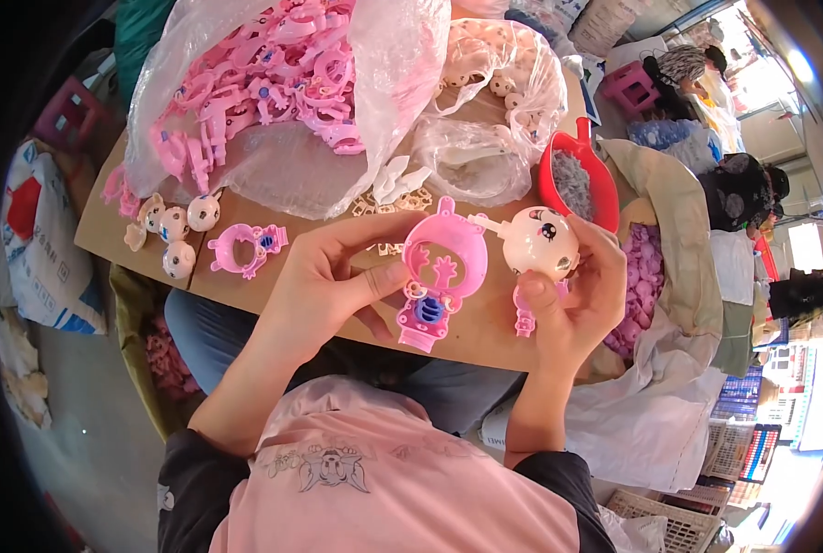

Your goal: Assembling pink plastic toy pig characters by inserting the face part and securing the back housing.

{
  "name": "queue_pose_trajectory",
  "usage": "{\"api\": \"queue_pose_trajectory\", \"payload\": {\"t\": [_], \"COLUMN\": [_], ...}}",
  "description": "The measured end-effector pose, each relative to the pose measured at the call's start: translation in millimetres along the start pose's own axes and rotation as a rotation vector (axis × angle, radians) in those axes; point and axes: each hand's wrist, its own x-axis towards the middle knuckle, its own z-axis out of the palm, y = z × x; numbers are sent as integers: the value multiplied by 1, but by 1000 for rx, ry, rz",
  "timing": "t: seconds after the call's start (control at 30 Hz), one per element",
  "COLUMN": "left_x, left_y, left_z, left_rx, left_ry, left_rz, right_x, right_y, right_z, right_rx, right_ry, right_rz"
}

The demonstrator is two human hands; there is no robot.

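Left hand: In the middle of the head view, the left hand (333,290) pinches a pink plastic ring with small ears and a blue bit (441,293) between thumb and fingers.
Right hand: Just right of the middle, the right hand (582,295) holds a shiny cream ball with a painted face (538,241), its thumb below and fingers behind.
Pink ring and cream ball: They are up in front of the brown tabletop (485,336), side by side. I can't tell if they touch.
Little pink piece: A small pink plastic piece (525,321) shows under the ball, by the right thumb. I can't tell if it is held.
Left of the tabletop: A few cream balls with faces (179,260) sit close together. Near them lies another pink ring with a blue bit (264,241).
Top of the picture: A big clear plastic bag (397,64) is full of pink plastic pieces (282,74). Right of it, a smaller clear plastic bag (471,166) has more cream balls (503,86).
Red scoop: At the upper right, a red plastic scoop (605,189) holds grey fluffy stuff (573,184).
Tan sack: At the right, an open tan cloth sack (674,184) has pinkish-purple pieces (640,286) inside.
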Motion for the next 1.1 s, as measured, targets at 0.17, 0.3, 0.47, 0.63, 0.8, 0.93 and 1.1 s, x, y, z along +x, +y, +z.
{"api": "queue_pose_trajectory", "payload": {"t": [0.17, 0.3, 0.47, 0.63, 0.8, 0.93, 1.1], "left_x": [0, -1, -1, -2, -2, -1, -1], "left_y": [1, 0, -3, -4, -1, -1, -4], "left_z": [6, 7, 4, 6, 8, 8, 6], "left_rx": [-10, -4, -3, 2, 28, 19, 24], "left_ry": [42, 46, 19, 28, 37, 43, 30], "left_rz": [10, 17, 8, 12, -2, 5, 15], "right_x": [-1, -2, -4, -4, -5, -3, -2], "right_y": [1, 0, 0, 3, 1, 2, 0], "right_z": [0, -1, -1, -3, -4, -4, -4], "right_rx": [3, -19, -14, -28, -24, -26, -82], "right_ry": [-9, -40, -39, -46, -8, -1, -34], "right_rz": [-1, 22, 33, 12, 33, -44, -53]}}
